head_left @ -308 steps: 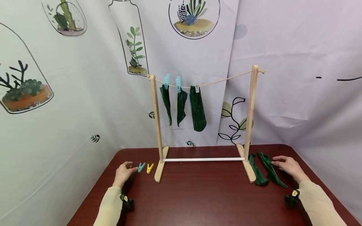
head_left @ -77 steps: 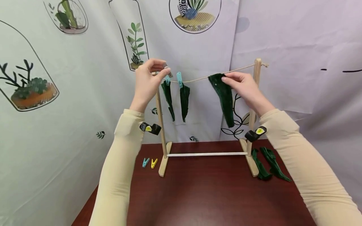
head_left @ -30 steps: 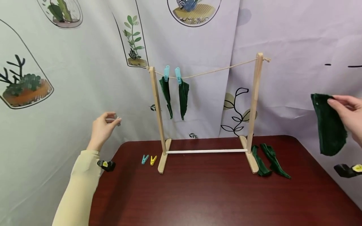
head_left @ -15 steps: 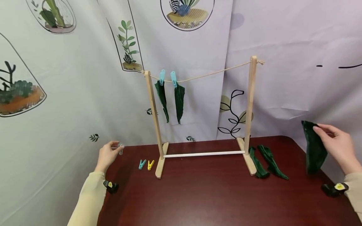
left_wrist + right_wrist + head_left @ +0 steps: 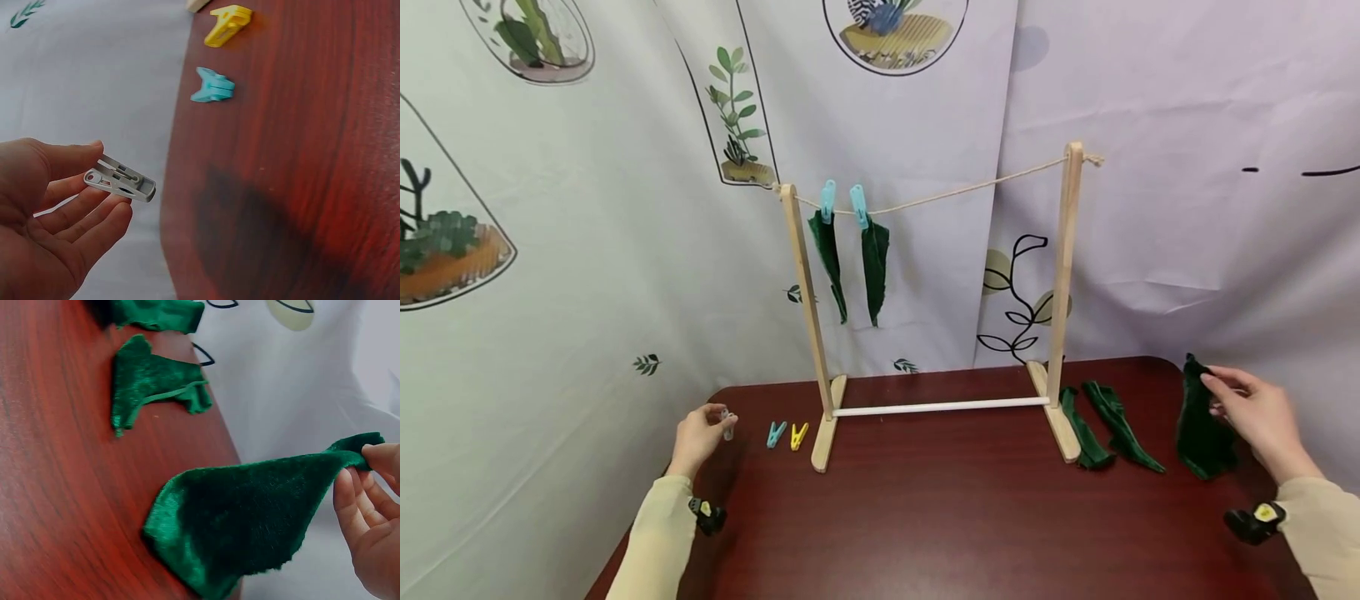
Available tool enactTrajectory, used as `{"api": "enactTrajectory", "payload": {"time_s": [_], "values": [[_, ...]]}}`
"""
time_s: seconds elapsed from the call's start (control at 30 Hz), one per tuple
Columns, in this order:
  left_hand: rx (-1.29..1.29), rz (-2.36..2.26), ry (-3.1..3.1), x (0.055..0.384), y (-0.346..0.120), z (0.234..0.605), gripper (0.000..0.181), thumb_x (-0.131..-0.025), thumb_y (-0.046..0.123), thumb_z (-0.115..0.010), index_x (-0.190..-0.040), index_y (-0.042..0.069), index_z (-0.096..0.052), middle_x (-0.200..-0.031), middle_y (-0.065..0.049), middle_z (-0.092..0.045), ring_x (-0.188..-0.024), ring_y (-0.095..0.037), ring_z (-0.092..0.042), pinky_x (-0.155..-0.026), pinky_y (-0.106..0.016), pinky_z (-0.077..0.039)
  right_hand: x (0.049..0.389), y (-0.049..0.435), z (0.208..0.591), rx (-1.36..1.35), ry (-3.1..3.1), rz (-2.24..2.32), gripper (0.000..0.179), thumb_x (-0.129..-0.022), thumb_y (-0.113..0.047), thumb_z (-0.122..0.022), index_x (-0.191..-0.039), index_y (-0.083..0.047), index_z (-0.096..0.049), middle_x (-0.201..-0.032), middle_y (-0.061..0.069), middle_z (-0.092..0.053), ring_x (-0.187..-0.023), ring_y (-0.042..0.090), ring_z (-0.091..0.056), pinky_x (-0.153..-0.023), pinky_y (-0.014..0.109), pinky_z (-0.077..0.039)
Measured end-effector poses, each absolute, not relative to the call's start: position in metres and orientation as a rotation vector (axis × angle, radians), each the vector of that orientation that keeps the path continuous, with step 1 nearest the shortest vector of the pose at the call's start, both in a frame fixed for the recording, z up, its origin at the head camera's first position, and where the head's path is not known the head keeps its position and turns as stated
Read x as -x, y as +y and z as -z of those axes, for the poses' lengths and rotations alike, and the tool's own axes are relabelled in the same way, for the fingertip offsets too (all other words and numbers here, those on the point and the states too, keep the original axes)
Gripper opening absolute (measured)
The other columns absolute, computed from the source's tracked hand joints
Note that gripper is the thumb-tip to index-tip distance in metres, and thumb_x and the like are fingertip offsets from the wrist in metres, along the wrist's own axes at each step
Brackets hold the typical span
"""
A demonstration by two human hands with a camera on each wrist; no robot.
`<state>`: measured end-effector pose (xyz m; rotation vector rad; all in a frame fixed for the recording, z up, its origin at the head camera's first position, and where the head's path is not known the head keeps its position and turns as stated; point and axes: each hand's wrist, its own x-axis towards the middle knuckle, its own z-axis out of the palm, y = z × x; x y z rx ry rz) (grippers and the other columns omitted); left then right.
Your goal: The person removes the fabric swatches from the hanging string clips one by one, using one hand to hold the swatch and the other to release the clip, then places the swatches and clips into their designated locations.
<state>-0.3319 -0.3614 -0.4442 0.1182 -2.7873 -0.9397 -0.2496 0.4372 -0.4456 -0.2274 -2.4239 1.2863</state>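
The right hand [image 5: 1258, 415] has lowered a pinched green cloth [image 5: 1204, 435] right of two strips [image 5: 1117, 427], table [image 5: 955, 508] contact hard to judge; the left hand [image 5: 697, 442], pinching a grey clip [image 5: 142, 189], has sunk left of the blue clip [image 5: 777, 434]. Unpegging this piece seems done.

Dk red wood-grain table [image 5: 955, 508]; pale cloth bkgd [image 5: 1150, 108] behind, w/ jar-plant prints [image 5: 452, 235] upper L & ctr.

So on my feed I've got a dark reddish table [image 5: 925, 508], wood grain showing, with a pale, kinda wrinkly cloth backdrop [image 5: 1150, 217] behind it. Plant-in-jar prints [image 5: 898, 46] sit above the table's far edge, and the table's got a faint sheen.
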Motion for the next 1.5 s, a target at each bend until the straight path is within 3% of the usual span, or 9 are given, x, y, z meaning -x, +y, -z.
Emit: {"api": "enactTrajectory", "payload": {"time_s": [0.07, 0.27, 0.57, 0.77, 0.87, 0.93, 1.17, 1.37, 1.5], "values": [[-0.12, 0.948, -2.789, 0.332, -0.362, 0.449, 0.049, -0.101, 0.022, -0.063, -0.134, -0.012, -0.054, -0.12, -0.033, -0.062, -0.106, -0.046, -0.059, -0.082, -0.054, -0.051, 0.254, 0.435, 0.449, 0.225, -2.43, -1.317, 0.03, -0.103, -0.037, -0.057, -0.126, -0.018, -0.064, -0.077, -0.025, -0.059, -0.064, 0.002, -0.064, -0.057, 0.022, -0.055], [-0.12, 0.981, -2.793, 0.335, -0.36, 0.463, 0.046, -0.099, 0.017, -0.065, -0.133, -0.013, -0.055, -0.116, -0.032, -0.063, -0.099, -0.042, -0.061, -0.077, -0.051, -0.051, 0.266, 0.428, 0.46, 0.222, -2.476, -1.303, 0.056, -0.105, -0.033, -0.054, -0.137, 0.013, -0.051, -0.079, -0.023, -0.06, -0.064, 0.002, -0.065, -0.059, 0.022, -0.055], [-0.158, 1.033, -2.793, 0.337, -0.357, 0.479, 0.042, -0.096, 0.009, -0.066, -0.129, -0.015, -0.056, -0.112, -0.032, -0.063, -0.087, -0.036, -0.063, -0.067, -0.04, -0.051, 0.279, 0.421, 0.477, 0.217, -2.512, -1.313, 0.055, -0.106, -0.026, -0.052, -0.137, 0.02, -0.046, -0.083, -0.015, -0.061, -0.064, 0.002, -0.063, -0.06, 0.025, -0.056], [-0.149, 1.043, -2.793, 0.34, -0.355, 0.486, 0.042, -0.095, 0.007, -0.067, -0.128, -0.017, -0.056, -0.112, -0.034, -0.062, -0.091, -0.038, -0.063, -0.071, -0.044, -0.053, 0.287, 0.423, 0.485, 0.242, -2.558, -1.255, 0.053, -0.106, -0.023, -0.05, -0.136, 0.02, -0.047, -0.095, 0.016, -0.068, -0.063, 0.003, -0.062, -0.059, 0.024, -0.055], [-0.149, 1.045, -2.799, 0.342, -0.354, 0.489, 0.042, -0.095, 0.007, -0.066, -0.127, -0.017, -0.056, -0.112, -0.033, -0.062, -0.092, -0.038, -0.063, -0.072, -0.045, -0.053, 0.29, 0.422, 0.487, 0.239, -2.581, -1.245, 0.051, -0.106, -0.021, -0.049, -0.136, 0.021, -0.046, -0.112, 0.037, -0.06, -0.064, 0.002, -0.061, -0.059, 0.024, -0.054], [-0.162, 1.047, -2.801, 0.343, -0.354, 0.49, 0.042, -0.094, 0.007, -0.066, -0.127, -0.018, -0.056, -0.112, -0.033, -0.062, -0.092, -0.038, -0.063, -0.073, -0.045, -0.053, 0.292, 0.421, 0.488, 0.235, -2.597, -1.248, 0.052, -0.106, -0.021, -0.049, -0.136, 0.021, -0.045, -0.123, 0.043, -0.053, -0.064, 0.001, -0.061, -0.06, 0.024, -0.054], [-0.203, 1.032, -2.793, 0.349, -0.351, 0.488, 0.043, -0.094, 0.009, -0.067, -0.125, -0.019, -0.057, -0.113, -0.035, -0.062, -0.092, -0.042, -0.063, -0.072, -0.046, -0.054, 0.3, 0.42, 0.489, 0.2, -2.674, -1.25, 0.057, -0.107, -0.026, -0.047, -0.139, 0.021, -0.041, -0.125, 0.043, -0.053, -0.067, 0.004, -0.064, -0.065, 0.027, -0.054], [-0.191, 0.953, -2.802, 0.352, -0.347, 0.489, 0.042, -0.093, 0.01, -0.068, -0.124, -0.018, -0.058, -0.114, -0.035, -0.062, -0.098, -0.046, -0.062, -0.081, -0.055, -0.052, 0.299, 0.421, 0.495, 0.132, -2.772, -1.277, 0.059, -0.108, -0.024, -0.044, -0.142, 0.023, -0.034, -0.13, 0.046, -0.047, -0.082, 0.016, -0.067, -0.081, 0.053, -0.054], [-0.188, 0.938, -2.806, 0.353, -0.345, 0.488, 0.041, -0.093, 0.008, -0.069, -0.122, -0.019, -0.059, -0.113, -0.035, -0.062, -0.099, -0.048, -0.061, -0.083, -0.057, -0.051, 0.3, 0.42, 0.496, 0.117, -2.794, -1.235, 0.058, -0.108, -0.024, -0.045, -0.14, 0.023, -0.036, -0.126, 0.045, -0.051, -0.085, 0.024, -0.067, -0.08, 0.057, -0.052]]}}
